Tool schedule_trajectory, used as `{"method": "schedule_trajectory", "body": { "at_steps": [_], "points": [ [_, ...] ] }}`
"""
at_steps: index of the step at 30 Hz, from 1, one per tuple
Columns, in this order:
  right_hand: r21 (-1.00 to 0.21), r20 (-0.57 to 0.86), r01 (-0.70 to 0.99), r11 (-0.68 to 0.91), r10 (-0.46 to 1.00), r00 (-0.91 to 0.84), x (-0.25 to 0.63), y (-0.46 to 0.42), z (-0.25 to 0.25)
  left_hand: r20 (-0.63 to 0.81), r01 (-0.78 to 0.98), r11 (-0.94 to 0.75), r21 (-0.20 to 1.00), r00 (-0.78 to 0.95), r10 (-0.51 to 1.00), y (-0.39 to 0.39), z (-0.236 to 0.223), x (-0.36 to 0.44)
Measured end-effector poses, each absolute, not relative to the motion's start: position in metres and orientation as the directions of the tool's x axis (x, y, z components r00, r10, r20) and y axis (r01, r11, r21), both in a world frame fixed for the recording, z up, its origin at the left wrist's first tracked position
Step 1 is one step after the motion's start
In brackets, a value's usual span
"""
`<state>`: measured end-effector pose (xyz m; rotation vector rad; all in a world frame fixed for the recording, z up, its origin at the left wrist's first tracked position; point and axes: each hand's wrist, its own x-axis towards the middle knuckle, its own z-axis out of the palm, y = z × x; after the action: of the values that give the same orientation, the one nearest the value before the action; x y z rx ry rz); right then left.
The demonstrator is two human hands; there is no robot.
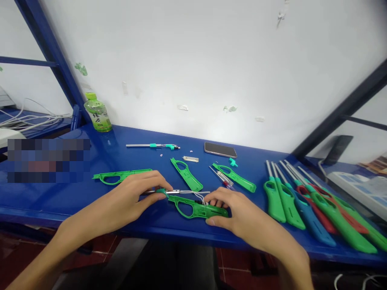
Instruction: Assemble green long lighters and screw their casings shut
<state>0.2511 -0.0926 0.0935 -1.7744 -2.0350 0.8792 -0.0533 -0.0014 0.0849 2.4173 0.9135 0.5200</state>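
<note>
My left hand (143, 190) pinches a teal plastic piece and a thin metal lighter part (178, 191) between thumb and fingers. My right hand (227, 206) is closed around the wide end of a green lighter handle half (197, 210), which lies with its hollow inner side up near the table's front edge. White wires (198, 195) run between the metal part and the handle half, close to my right fingertips. Beyond my left hand lies another green handle half (121, 175). Two more green halves, one in the middle (188, 176) and one farther right (238, 180), rest on the table.
Assembled lighters (305, 205) in green, blue and red lie at the right. A metal rod with teal parts (152, 146), a small clear part (190, 159), a phone (220, 149) and a teal piece (233, 162) lie farther back. A green bottle (98, 113) stands at the back left by the wall.
</note>
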Motion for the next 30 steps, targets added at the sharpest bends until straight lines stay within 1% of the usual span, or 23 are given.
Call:
{"method": "schedule_trajectory", "body": {
  "at_steps": [5,9,15,19,30],
  "points": [
    [-0.63,-0.165,0.775,0.046,0.967,-0.192,0.25,-0.092,0.095,0.182,0.47,-0.677,0.567,0.729,0.659,-0.001,0.082,-0.05],
    [-0.622,-0.161,0.782,0.047,0.969,-0.186,0.249,-0.092,0.095,0.159,0.456,-0.695,0.556,0.762,0.628,0.004,0.075,-0.052],
    [-0.631,-0.16,0.775,0.043,0.97,-0.184,0.25,-0.094,0.094,0.12,0.506,-0.691,0.517,0.756,0.643,0.008,0.069,-0.053],
    [-0.633,-0.153,0.772,0.054,0.969,-0.193,0.25,-0.094,0.093,0.112,0.501,-0.693,0.518,0.764,0.636,0.009,0.068,-0.054],
    [-0.626,-0.168,0.779,0.039,0.968,-0.184,0.251,-0.093,0.092,0.168,0.462,-0.723,0.514,0.772,0.613,0.013,0.063,-0.057]
  ]
}}
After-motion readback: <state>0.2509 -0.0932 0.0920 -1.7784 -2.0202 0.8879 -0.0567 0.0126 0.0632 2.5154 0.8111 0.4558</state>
